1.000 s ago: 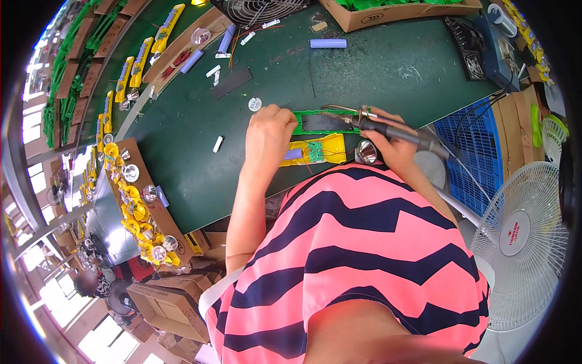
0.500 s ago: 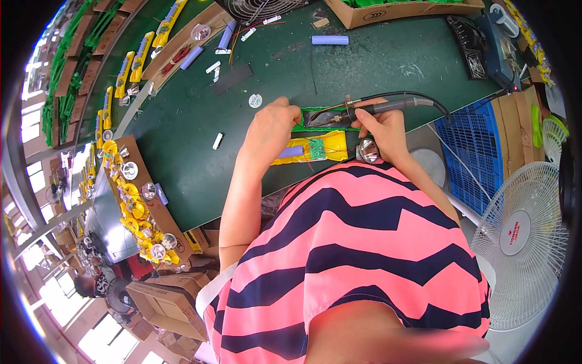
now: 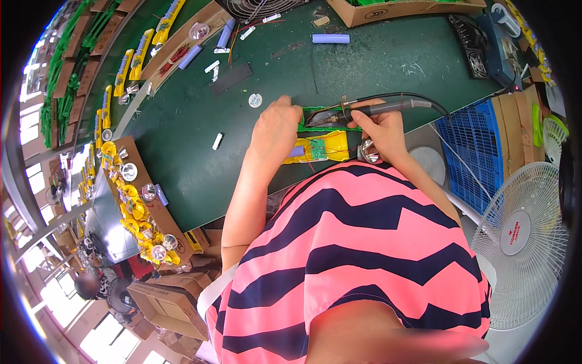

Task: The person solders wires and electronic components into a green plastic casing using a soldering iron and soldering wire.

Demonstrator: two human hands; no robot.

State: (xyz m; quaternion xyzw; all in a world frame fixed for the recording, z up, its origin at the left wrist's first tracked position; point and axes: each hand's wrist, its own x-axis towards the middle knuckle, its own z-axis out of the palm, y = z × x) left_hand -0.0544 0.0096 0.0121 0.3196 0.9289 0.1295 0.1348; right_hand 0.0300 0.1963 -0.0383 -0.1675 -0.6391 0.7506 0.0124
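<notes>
My right hand is closed around the dark handle of a soldering iron, its tip pointing left into a long green casing. A thin guide runs beside the tip. At the casing's left end my left hand is closed with fingers curled; what they pinch is hidden. Just nearer to me lies a yellow casing carrying a green circuit board and a purple battery cell, partly covered by my left wrist. A shiny reflector with thin wires sits under my right hand.
On the green table lie a round white disc, a dark strip and a purple cell. A cardboard tray of yellow casings stands left. A blue soldering station and a fan are at right.
My left hand has shifted slightly to the right, covering more of the purple cell. The soldering iron has tilted a little, with its tip still inside the green casing.
</notes>
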